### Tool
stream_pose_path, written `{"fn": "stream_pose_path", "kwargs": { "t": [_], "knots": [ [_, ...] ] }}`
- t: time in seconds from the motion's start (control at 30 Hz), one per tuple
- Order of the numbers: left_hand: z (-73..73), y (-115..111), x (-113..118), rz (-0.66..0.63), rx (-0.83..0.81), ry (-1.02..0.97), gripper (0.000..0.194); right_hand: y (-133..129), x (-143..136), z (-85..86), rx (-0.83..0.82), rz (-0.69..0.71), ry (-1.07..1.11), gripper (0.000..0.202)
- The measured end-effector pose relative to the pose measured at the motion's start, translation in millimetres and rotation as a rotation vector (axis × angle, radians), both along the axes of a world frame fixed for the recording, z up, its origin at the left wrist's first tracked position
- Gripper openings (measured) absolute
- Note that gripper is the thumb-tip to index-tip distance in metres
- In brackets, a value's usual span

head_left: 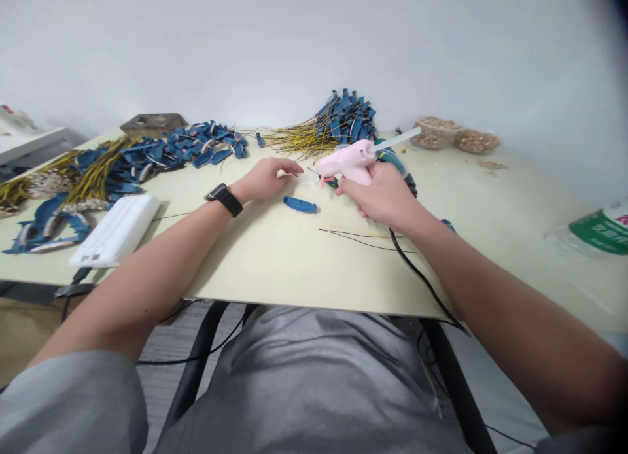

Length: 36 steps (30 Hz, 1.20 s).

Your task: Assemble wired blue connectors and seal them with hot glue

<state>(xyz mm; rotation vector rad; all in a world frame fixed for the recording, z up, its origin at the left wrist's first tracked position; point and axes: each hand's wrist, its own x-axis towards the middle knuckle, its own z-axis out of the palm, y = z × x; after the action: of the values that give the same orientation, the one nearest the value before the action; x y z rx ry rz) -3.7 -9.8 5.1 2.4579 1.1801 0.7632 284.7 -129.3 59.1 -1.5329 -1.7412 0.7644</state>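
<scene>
Glue gun (346,158) is pink, whitish stick (398,140) protruding; right hand (387,193) grip is closed round it. Left hand (266,178) half-curled, hold unclear.

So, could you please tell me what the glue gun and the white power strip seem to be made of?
Glue gun: probably hard plastic, matte pale pink, judging by its smooth moulded body.
White power strip: likely plastic too, slightly glossy, with soft highlights along rounded edges.

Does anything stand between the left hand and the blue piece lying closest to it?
Nothing visible does: only bare tabletop separates the left hand from that blue piece. The pink glue gun, in the right hand, is off to the right; the thin strands lie nearer the front edge.
</scene>
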Motion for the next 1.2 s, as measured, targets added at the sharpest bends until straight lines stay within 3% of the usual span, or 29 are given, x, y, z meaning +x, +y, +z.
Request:
{"fn": "stream_pose_path", "kwargs": {
  "t": [0.4,0.6,0.77,0.9,1.2],
  "knots": [
    [9.3,-8,3,0.009,-0.031,-0.031,0.028,6,4,-0.7,-0.038,-0.017,-0.027,0.014],
    [11.5,-15,8,0.116,-0.061,0.032,0.041,5,3,-0.2,-0.046,-0.009,-0.049,0.014],
    [10.4,-17,11,0.061,-0.123,0.046,0.03,7,3,-2.2,-0.059,-0.002,-0.032,0.012],
    [11.3,-17,11,0.05,-0.159,0.034,0.031,7,3,-3.2,-0.05,0.007,-0.019,0.01],
    [10.9,-13,8,-0.056,0.039,0.102,0.036,5,2,-0.4,-0.053,0.001,-0.009,0.01]
  ]
}}
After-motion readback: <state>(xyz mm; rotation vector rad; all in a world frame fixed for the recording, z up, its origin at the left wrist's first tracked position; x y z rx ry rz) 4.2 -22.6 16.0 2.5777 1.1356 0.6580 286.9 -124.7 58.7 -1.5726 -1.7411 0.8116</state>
